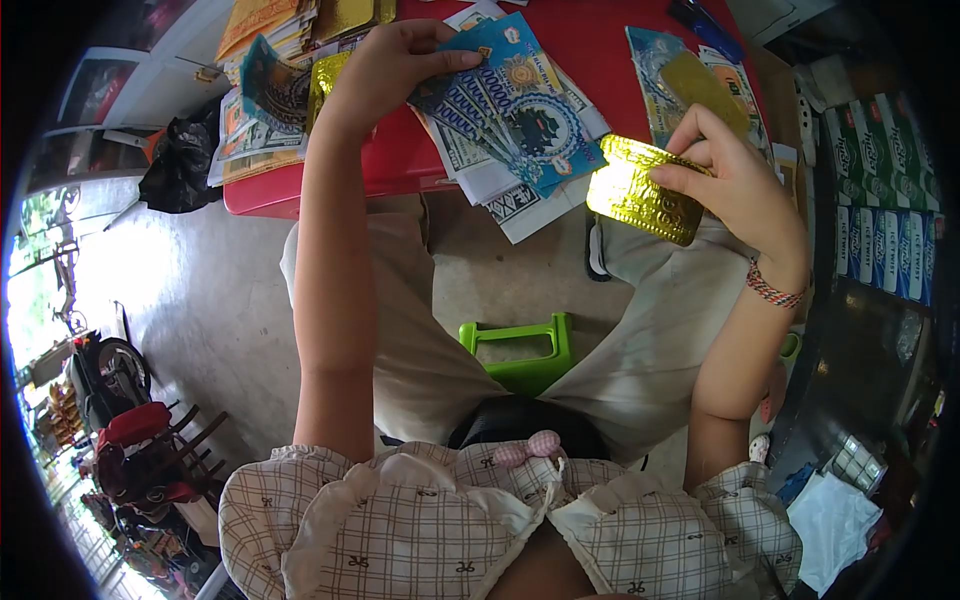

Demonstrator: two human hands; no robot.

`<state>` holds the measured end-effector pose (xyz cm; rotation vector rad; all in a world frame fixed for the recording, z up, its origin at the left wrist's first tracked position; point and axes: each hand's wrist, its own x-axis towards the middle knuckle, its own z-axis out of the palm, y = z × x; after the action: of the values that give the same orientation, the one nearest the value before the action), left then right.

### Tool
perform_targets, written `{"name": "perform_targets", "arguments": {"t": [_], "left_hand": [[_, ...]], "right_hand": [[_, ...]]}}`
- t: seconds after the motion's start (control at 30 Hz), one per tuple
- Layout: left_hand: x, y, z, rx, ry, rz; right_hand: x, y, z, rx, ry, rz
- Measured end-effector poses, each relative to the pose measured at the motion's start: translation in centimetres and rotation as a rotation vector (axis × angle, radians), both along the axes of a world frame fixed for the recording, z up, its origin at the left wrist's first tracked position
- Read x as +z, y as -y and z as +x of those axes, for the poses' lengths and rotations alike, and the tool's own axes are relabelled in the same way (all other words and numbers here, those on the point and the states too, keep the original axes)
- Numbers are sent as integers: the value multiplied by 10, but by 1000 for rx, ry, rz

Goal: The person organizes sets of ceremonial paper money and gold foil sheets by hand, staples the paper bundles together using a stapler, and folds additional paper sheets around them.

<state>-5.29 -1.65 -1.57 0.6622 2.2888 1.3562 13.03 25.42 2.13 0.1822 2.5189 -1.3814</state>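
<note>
My left hand (388,72) pinches the upper left corner of a fan of blue printed paper notes (535,105) between thumb and fingers. The fan overlaps other printed papers (520,208) that stick out past the front edge of the red table (400,160). In my right hand (738,180) is a shiny gold foil sheet (640,195) with an embossed pattern, gripped at its right end by thumb and fingers. It is bent into a curve and held just right of the blue notes, beyond the table's front edge.
Piles of notes (255,135) and gold sheets (350,14) lie at the table's left. More blue and gold papers (690,80) lie at its right. A green plastic stool (520,375) shows between my legs. Boxes (880,200) stand at right; a black bag (185,165) hangs at left.
</note>
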Motion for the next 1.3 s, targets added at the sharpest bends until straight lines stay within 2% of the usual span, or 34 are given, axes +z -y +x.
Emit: {"name": "perform_targets", "arguments": {"t": [0.07,0.17,0.23,0.37,0.47,0.67,0.8,1.0,1.1,1.17,1.3], "left_hand": [[-1,0,0,0,-4,-13],[-1,0,0,7,0,-14],[-1,0,0,-7,2,13],[-1,0,0,-7,7,27],[-1,1,0,-21,4,16],[-1,0,-1,-1,-6,-16],[-2,0,-1,-10,-7,3],[-3,1,-1,-9,-26,-18],[0,0,1,-11,-19,-10],[0,0,0,-12,-12,-3],[-2,1,-3,-10,15,-2]], "right_hand": [[0,0,0,1,-14,-48],[6,-3,1,52,129,-80],[9,-5,6,212,66,-81],[10,-10,10,217,9,-210],[8,-13,1,4,-242,-383],[6,-8,-7,-39,-523,-343],[7,-14,-2,-66,-463,-388],[18,-17,5,208,-435,-228],[23,-8,11,234,-286,-214],[30,1,13,321,-136,-65],[29,7,15,391,-197,104]]}}
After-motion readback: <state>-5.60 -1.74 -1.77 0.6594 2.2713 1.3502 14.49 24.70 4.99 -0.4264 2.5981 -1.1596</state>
